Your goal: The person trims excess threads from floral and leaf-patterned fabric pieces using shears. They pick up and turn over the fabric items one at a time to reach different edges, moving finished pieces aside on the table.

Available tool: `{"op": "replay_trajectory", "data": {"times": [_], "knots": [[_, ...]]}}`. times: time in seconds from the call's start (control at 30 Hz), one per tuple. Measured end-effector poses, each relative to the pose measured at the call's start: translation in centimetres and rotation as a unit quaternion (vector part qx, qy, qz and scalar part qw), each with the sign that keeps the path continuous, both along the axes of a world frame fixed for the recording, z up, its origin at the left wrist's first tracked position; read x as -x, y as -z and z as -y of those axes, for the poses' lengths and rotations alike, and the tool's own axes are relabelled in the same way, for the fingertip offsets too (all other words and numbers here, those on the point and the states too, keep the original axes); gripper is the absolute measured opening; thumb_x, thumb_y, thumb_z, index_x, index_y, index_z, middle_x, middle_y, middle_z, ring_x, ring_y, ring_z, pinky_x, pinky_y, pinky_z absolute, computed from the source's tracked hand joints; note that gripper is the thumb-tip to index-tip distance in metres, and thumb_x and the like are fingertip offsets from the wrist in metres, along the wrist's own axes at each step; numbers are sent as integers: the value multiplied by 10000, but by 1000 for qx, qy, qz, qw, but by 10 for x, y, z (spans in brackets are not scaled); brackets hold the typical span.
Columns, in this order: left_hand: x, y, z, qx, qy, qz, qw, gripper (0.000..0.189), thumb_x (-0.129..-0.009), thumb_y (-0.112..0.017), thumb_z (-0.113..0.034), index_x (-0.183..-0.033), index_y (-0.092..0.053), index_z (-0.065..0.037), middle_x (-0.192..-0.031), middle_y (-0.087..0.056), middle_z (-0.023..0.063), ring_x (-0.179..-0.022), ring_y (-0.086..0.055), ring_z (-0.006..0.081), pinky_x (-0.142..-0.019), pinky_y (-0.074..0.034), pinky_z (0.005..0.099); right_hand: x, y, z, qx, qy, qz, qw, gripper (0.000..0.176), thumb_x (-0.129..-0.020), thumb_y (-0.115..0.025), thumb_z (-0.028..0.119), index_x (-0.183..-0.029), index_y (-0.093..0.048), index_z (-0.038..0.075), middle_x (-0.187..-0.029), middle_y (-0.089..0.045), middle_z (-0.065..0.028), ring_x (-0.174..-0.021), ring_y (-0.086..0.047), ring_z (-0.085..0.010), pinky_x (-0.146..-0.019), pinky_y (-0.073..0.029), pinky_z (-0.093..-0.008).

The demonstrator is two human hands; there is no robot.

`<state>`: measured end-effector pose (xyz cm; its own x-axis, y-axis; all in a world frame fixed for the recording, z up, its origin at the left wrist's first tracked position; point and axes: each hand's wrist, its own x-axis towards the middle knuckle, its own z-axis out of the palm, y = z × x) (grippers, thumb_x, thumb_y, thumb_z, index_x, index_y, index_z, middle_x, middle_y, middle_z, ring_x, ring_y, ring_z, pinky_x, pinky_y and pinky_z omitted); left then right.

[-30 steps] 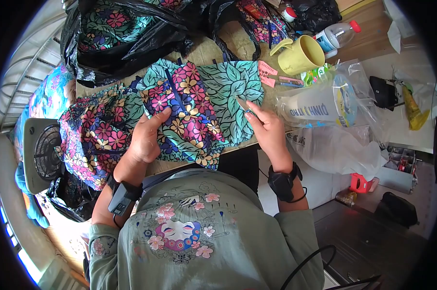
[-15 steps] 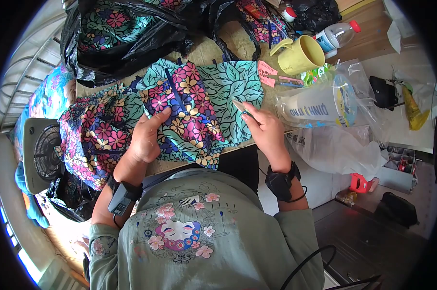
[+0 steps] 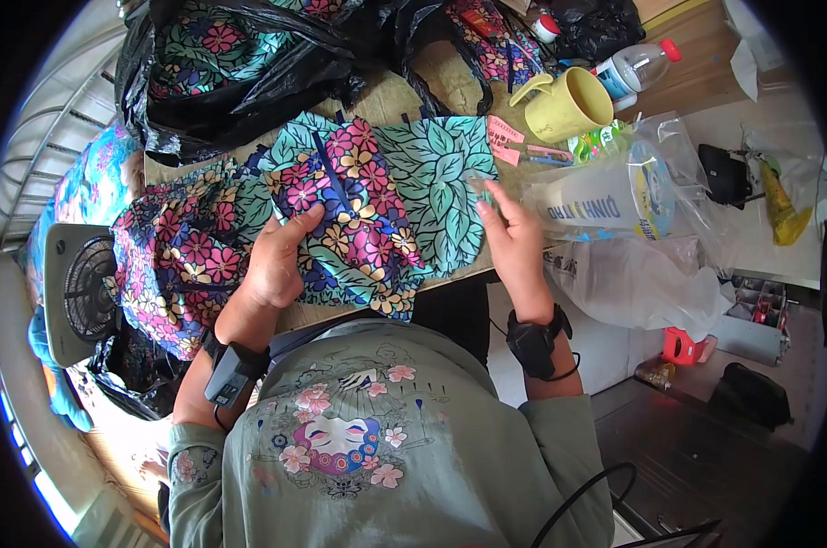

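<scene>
Patterned fabric, with floral and teal leaf panels and dark blue straps, lies on the table before me. My left hand grips its left side, thumb on top and fingers underneath. Beside the fabric's right edge is my right hand, thumb and forefinger closed around small pointed snips. The blades are blurred, and most of the handle is hidden in the hand. More of the floral cloth bunches at the left and hangs off the table edge.
A black plastic bag holding similar cloth lies at the back. To the right are a yellow mug, a bottle, pink slips and a plastic-wrapped cup. A fan stands at the left.
My right hand has shifted slightly right and turned, taking the snips off the leaf panel toward its right edge. My left hand and the fabric have hardly moved.
</scene>
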<state>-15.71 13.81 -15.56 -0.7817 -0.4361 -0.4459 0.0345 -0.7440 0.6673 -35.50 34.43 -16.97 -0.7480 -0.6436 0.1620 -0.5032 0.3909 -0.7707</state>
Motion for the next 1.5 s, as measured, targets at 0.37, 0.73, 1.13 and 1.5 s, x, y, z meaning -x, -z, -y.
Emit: {"op": "replay_trajectory", "data": {"times": [0.37, 0.73, 1.13, 1.5], "knots": [[0, -1, -1, -2, -4, -7, 1000, 328, -943, -527, -121, -1260, -519, -38, -1155, -621, 78, -1034, -611, 206, -903, -505, 374, 15, -12, 22, -115, 105, -54, 986, 366, -869, -659, 262, -1096, -604, -19, -954, -657, -237, -879, -630, -380, -789, -485, -394], [1, 1, 0, -2, -13, -3, 1000, 341, -937, -520, -93, -1274, -505, -38, -1163, -617, 76, -1043, -600, 194, -922, -487, 366, 30, -2, 24, -116, 130, -19, 984, 296, -829, -713, 221, -1003, -610, 4, -853, -666, -172, -739, -630, -250, -688, -480, -358], [1, -6, -1, 3, 4, -20, 1000, 325, -935, -518, -85, -1258, -512, -42, -1164, -615, 65, -1045, -597, 183, -919, -485, 353, 23, -1, 31, -52, 117, -107, 986, 231, -822, -726, 214, -938, -637, 34, -717, -643, -107, -582, -557, -177, -580, -445, -311], [-1, 3, 1, -10, -6, -10, 1000, 347, -934, -521, -76, -1279, -490, -45, -1164, -613, 66, -1049, -594, 187, -926, -485, 365, 24, -10, 26, -106, 89, -105, 985, 296, -829, -709, 215, -1079, -650, 69, -861, -682, -156, -766, -668, -278, -692, -496, -352]]}}
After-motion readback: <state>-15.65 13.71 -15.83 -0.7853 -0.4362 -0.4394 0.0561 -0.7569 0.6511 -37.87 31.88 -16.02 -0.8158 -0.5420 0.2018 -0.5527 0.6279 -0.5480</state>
